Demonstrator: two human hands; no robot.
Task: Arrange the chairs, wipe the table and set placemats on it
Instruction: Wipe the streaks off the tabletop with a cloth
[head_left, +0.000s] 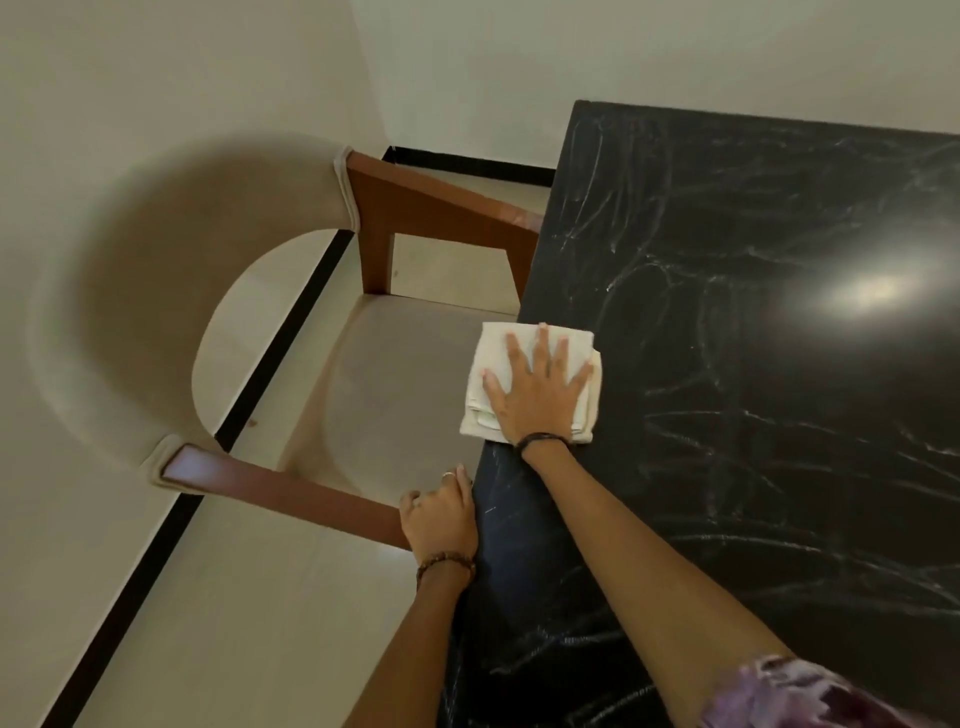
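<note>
Nearest: a patterned purple sleeve (810, 696) at the lower right, the right forearm reaching out from it over the black table (753, 415).

Left hand (439, 517) — at the table's near left edge, fingers bent over the rim; whether they clamp the edge or merely rest on it cannot be told. A ring shows on one finger and a beaded bracelet (445, 562) sits at the wrist.

Right hand (537, 387) — fingers straight and spread, palm pressing flat on a folded pale cloth (485, 382). A dark band (540, 440) circles that wrist. The cloth lies on the table's left edge, its left part hanging slightly past the rim above the chair seat.

Table surface: dark, glossy, streaked with pale smear marks; a bright light reflection toward the right.

Chair (171, 291) — beige curved back and round seat, brown wooden arms, pushed in against the table's left side, its far arm touching the table edge.

Beyond: pale floor with a black strip (291, 332), pale walls meeting in a corner.
</note>
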